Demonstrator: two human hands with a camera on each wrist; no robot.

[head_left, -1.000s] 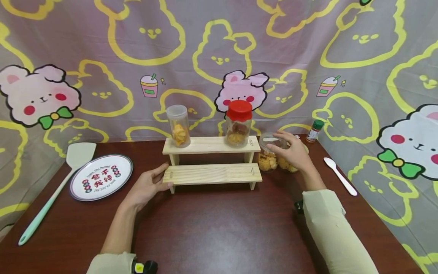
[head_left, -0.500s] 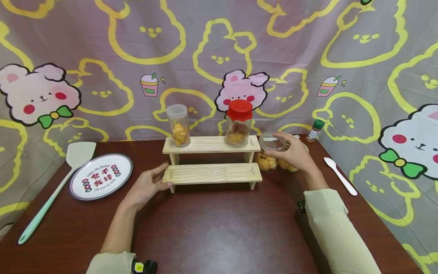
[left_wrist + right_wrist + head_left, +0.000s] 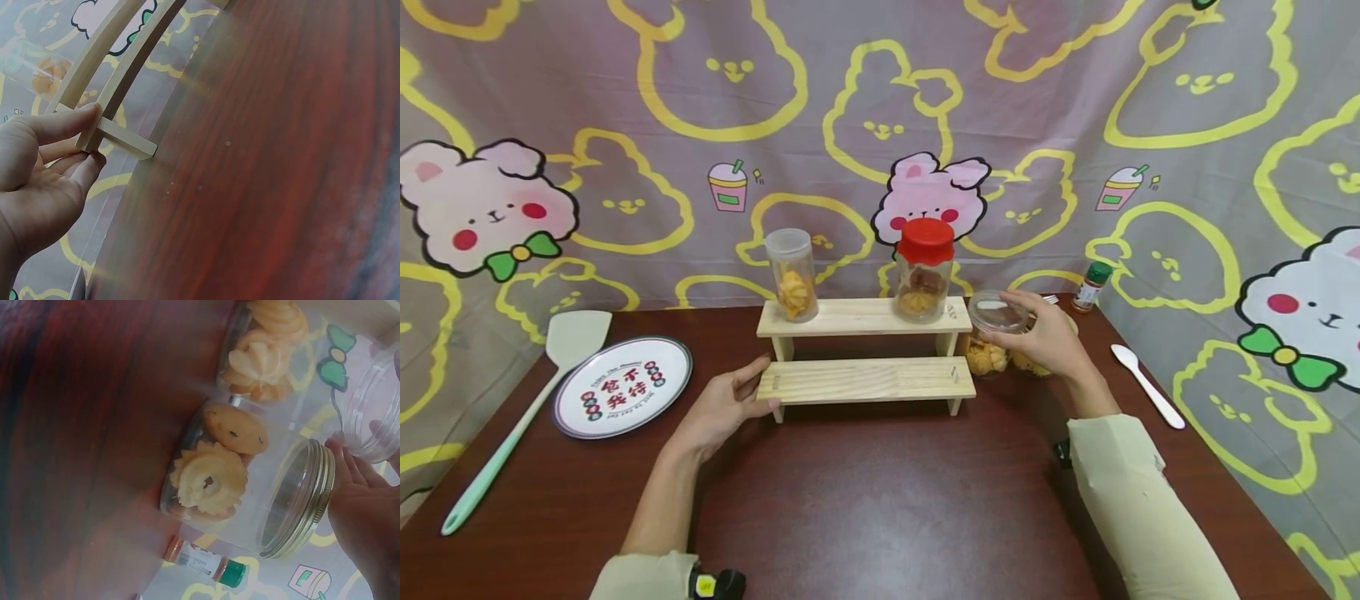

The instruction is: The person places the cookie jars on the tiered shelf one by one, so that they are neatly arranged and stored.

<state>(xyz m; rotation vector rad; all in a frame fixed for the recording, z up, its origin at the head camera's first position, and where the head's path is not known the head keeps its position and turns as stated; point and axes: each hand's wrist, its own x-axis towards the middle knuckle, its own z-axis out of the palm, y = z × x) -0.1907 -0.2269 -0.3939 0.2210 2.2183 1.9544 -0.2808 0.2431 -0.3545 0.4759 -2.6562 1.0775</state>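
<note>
My left hand [image 3: 715,410] pinches the left end of the lower shelf of a two-tier wooden rack [image 3: 865,380], thumb on top and fingers beneath, as the left wrist view also shows. At the rack's right side, my right hand [image 3: 1047,340] grips the clear lid [image 3: 376,412] at the top of a jar of cookies [image 3: 987,356]. Beside that jar, partly hidden under the right hand, stands another cookie jar [image 3: 215,475] with a gold-coloured lid [image 3: 312,500]. On the upper shelf stand a clear-lidded jar [image 3: 793,283] and a red-lidded jar [image 3: 923,279], both holding cookies.
A white plate [image 3: 622,387] and a spatula [image 3: 527,421] lie on the left of the brown table [image 3: 880,508]. At the right are a green-capped spice bottle [image 3: 1091,287] and a white spoon [image 3: 1146,386]. A patterned cloth [image 3: 880,100] hangs behind.
</note>
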